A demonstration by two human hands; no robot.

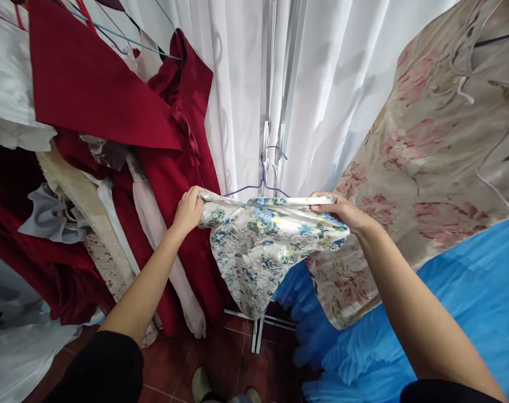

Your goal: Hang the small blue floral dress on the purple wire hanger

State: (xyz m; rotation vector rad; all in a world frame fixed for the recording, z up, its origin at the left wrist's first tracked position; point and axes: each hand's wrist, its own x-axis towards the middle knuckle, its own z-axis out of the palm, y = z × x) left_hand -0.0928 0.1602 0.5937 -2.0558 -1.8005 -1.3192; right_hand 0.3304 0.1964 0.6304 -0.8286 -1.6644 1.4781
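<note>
A white garment [254, 240] with blue and yellow flowers hangs in front of me, its top edge pulled out sideways between my hands. My left hand [190, 210] is closed on its left end. At the right end, my right hand [338, 210] pinches the upper edge, thumb below and fingers partly hidden behind the cloth. Just behind the garment's top shows a purple wire hanger [262, 180], hooked near the metal rack posts. Whether the hanger sits inside the cloth cannot be made out. The garment's lower part narrows and hangs free.
Dark red dresses [107, 84] and other clothes crowd the left side. To the right hang a beige floral garment [422, 162] and blue tulle [468, 296]. White curtains [321, 73] stand behind the metal rack [257, 336]. Red-brown tiles [174, 364] cover the floor.
</note>
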